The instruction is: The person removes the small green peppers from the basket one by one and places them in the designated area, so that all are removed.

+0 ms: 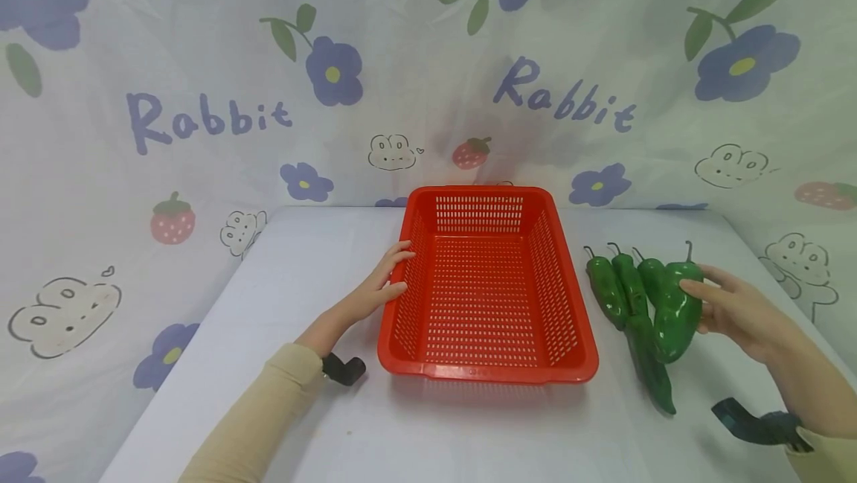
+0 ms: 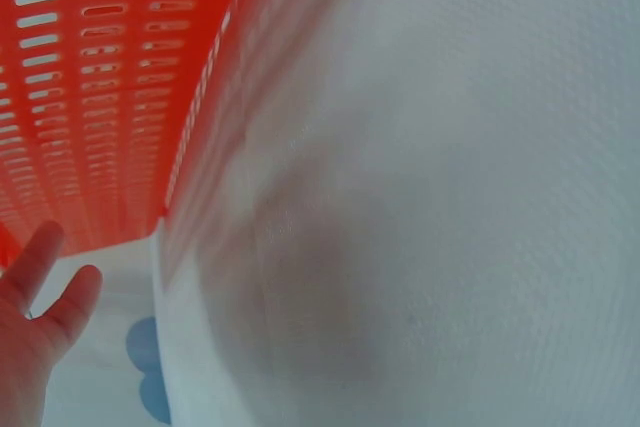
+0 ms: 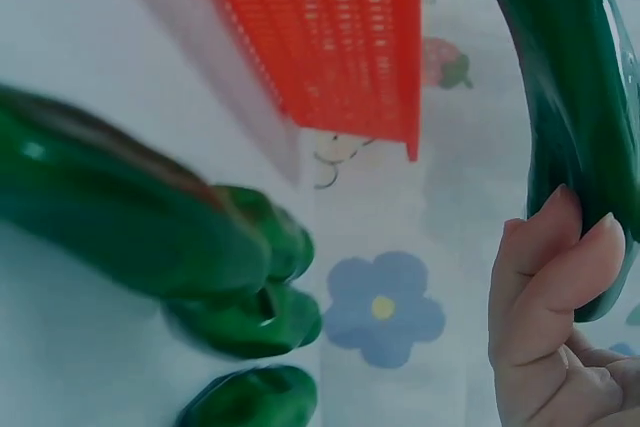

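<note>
My right hand (image 1: 739, 308) pinches a large glossy green pepper (image 1: 678, 319) between thumb and fingers. In the right wrist view, the pepper (image 3: 580, 77) is held up above the table, with the fingertips on its lower end. Under and beside it lie several other green peppers (image 1: 605, 291), one of them long and narrow (image 1: 649, 368), partly overlapping. My left hand (image 1: 371, 289) is at the left rim of a red perforated plastic basket (image 1: 485, 373), thumb and fingers spread and extended. In the left wrist view, the left hand (image 2: 30, 327) shows beside the basket wall (image 2: 100, 97).
The basket stands on a white-covered table (image 1: 482, 438), with no contents visible. Behind it hangs a patterned cloth (image 1: 402, 111) with flowers, strawberries and rabbit faces. A dark wrist mount (image 1: 344, 370) is on the left arm, another (image 1: 756, 423) on the right.
</note>
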Motion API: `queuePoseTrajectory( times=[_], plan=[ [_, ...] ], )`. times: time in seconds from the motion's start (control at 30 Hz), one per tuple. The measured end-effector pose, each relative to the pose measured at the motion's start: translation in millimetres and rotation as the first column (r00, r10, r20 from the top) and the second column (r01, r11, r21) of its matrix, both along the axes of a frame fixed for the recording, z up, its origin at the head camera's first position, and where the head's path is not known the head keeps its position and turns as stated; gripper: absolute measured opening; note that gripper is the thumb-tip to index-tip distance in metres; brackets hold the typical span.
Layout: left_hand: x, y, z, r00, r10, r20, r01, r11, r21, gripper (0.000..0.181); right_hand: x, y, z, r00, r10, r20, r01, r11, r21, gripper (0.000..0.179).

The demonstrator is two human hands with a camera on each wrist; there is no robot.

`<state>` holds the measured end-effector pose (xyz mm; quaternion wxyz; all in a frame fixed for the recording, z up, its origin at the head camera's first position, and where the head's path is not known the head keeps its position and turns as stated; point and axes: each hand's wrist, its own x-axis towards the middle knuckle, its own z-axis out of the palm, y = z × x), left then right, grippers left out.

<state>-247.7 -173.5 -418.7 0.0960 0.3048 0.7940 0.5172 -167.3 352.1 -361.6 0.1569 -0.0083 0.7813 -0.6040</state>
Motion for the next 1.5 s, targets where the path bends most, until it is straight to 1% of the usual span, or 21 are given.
queuePoseTrajectory(
  times=[0.13, 0.3, 0.47, 0.5, 0.73, 0.87, 1.1, 1.27, 1.37, 1.43, 1.5],
  plan=[
    [-0.5, -0.5, -0.9, 1.0, -0.008, -0.009, 0.008, 1.0, 0.008, 0.055, 1.2, 4.0, -3.8, 1.0, -0.02, 0.022, 0.019, 0.998, 0.057, 0.075],
    [-0.8, -0.7, -0.9, 1.0, -0.011, -0.009, 0.011, 1.0, 0.009, 0.055, 2.4, 7.6, -9.1, 0.997, -0.037, 0.067, 0.031, 0.996, 0.089, 0.077],
    [0.6, 0.2, 1.8, 1.0, -0.003, -0.005, 0.003, 1.0, -0.003, 0.055, 3.8, 10.0, -14.7, 0.997, -0.037, 0.073, 0.025, 0.988, 0.156, 0.078],
    [1.5, 0.8, 3.7, 1.0, -0.004, -0.004, 0.004, 1.0, -0.002, 0.055, 4.2, 10.4, -15.9, 0.997, -0.035, 0.075, 0.022, 0.985, 0.169, 0.078],
    [17.9, 8.2, 32.5, 1.0, -0.009, 0.01, 0.01, 1.0, -0.023, 0.055, 6.4, 11.3, -25.0, 0.994, -0.026, 0.103, 0.001, 0.973, 0.231, 0.079],
    [18.7, 8.9, 34.8, 1.0, -0.001, 0.03, 0.002, 1.0, -0.026, 0.055, 5.4, 12.1, -31.0, 0.993, -0.015, 0.117, -0.015, 0.968, 0.249, 0.08],
    [-1.7, -1.1, -0.4, 1.0, -0.012, -0.013, 0.012, 1.0, 0.0, 0.055, 4.7, 15.8, -39.0, 0.99, -0.015, 0.139, -0.023, 0.963, 0.269, 0.083],
    [-2.2, -1.5, -1.2, 1.0, -0.015, -0.009, 0.015, 1.0, 0.009, 0.055, 7.2, 16.9, -41.2, 0.988, -0.022, 0.154, -0.028, 0.949, 0.315, 0.083],
    [-1.8, -1.1, -0.8, 1.0, -0.008, -0.013, 0.008, 1.0, -0.001, 0.055, 8.6, 18.0, -43.5, 0.986, -0.029, 0.163, -0.029, 0.938, 0.346, 0.082],
    [0.1, -0.1, 1.8, 1.0, -0.004, -0.007, 0.004, 1.0, -0.004, 0.055, 9.4, 18.6, -45.5, 0.986, -0.03, 0.166, -0.033, 0.932, 0.36, 0.082],
    [4.9, 2.2, 9.3, 1.0, -0.006, 0.0, 0.006, 1.0, 0.0, 0.055, 10.4, 18.8, -47.7, 0.985, -0.033, 0.168, -0.032, 0.928, 0.37, 0.082]
  ],
)
